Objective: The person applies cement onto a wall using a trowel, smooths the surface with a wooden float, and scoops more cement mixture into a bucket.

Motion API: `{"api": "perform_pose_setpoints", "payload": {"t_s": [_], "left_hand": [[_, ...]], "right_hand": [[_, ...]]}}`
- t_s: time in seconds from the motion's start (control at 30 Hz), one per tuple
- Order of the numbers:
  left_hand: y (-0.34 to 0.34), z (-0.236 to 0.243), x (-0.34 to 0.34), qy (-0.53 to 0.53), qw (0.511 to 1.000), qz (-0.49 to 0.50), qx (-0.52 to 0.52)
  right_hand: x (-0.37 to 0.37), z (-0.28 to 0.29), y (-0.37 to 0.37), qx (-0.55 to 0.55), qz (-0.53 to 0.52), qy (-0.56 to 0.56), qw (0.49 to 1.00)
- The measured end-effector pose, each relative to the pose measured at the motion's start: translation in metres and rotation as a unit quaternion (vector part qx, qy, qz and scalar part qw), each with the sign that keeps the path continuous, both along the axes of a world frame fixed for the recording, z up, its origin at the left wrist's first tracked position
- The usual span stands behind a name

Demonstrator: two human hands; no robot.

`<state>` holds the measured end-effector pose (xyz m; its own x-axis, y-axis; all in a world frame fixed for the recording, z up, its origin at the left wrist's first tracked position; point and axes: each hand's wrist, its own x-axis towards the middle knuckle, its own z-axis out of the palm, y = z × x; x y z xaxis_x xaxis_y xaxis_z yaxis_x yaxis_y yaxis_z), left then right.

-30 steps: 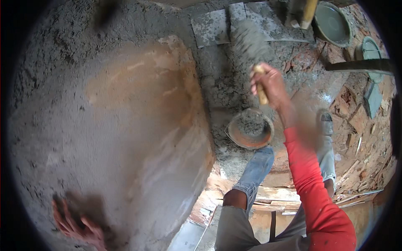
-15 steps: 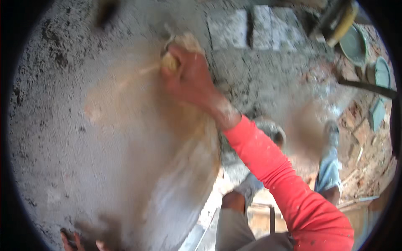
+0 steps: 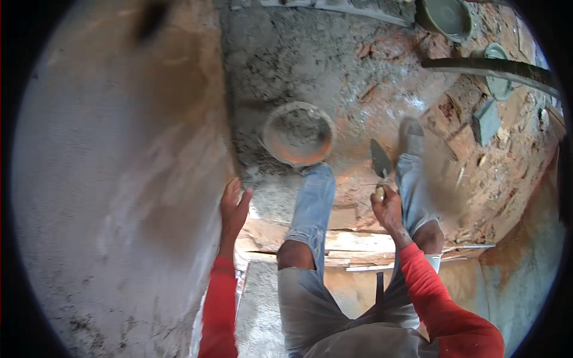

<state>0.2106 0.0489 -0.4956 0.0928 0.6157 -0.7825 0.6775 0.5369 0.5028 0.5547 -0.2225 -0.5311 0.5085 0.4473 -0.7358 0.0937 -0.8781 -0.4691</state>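
Observation:
In my right hand (image 3: 389,209) is a trowel (image 3: 380,160), gripped by its pale handle, with the dark pointed blade aimed away from me above the floor near my right shin. My left hand (image 3: 234,203) holds nothing; its fingers are apart, and it is beside the edge of the plastered wall (image 3: 77,197). Whether it touches that wall I cannot tell. Just beyond my left knee and shin stands a round pan (image 3: 330,143) with grey mortar (image 3: 300,126) in it.
Grey mortar spills cover the ground (image 3: 262,65) around the pan. At the far right are a round bucket (image 3: 447,21), a second pale tub (image 3: 500,89), a dark curved bar (image 3: 477,67) and a grey block (image 3: 486,122). Broken bricks and rubble (image 3: 501,173) lie to the right.
My right hand has come off the wall, down and right, with the trowel. My left hand has moved up and right from the lower left. The view has swung toward the floor and pan.

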Motion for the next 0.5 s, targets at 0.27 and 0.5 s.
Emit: {"api": "perform_pose_setpoints", "payload": {"t_s": [0.27, 0.5], "left_hand": [[-0.118, -0.216, 0.046, -0.03, 0.859, 0.499, -0.109], [-0.148, -0.237, 0.044, 0.033, 0.882, 0.466, -0.059]], "right_hand": [[0.065, 0.012, -0.084, -0.044, 0.037, -0.052, 0.997], [0.059, -0.009, -0.088, 0.031, -0.088, 0.102, 0.99]]}}
